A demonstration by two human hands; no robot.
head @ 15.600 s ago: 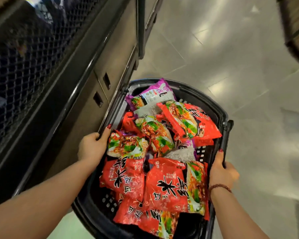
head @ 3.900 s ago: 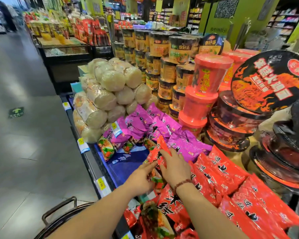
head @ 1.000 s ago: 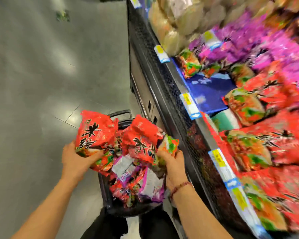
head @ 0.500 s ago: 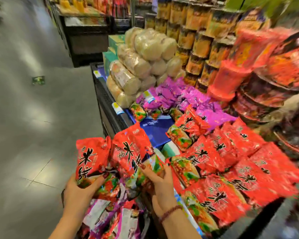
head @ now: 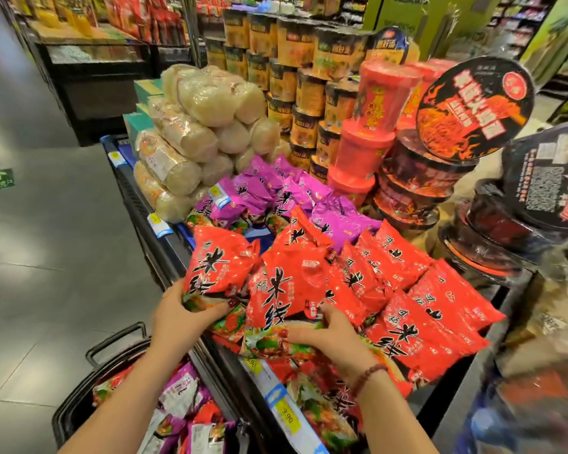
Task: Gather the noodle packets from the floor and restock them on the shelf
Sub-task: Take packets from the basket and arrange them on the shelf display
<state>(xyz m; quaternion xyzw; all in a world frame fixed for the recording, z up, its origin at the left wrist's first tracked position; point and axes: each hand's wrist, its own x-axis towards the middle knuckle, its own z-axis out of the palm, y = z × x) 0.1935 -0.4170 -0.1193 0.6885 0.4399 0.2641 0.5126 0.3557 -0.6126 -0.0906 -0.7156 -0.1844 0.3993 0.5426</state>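
Evidently each hand holds its packet by the lower end, probably to lay it face up. The left hand (head: 181, 317) clasps the left packet (head: 218, 267) and the right hand (head: 328, 332) clasps the right packet (head: 282, 299). Both packets reach forward from the fingers, over the shelf (head: 135, 194) edge beside the red pile (head: 423, 306).

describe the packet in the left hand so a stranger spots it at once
On the display shelf heaped with red and purple noodle packets, look to the front edge above the black basket. The left hand grips a red packet by its lower end. It is the leftmost red one, left of the second packet the right hand holds.
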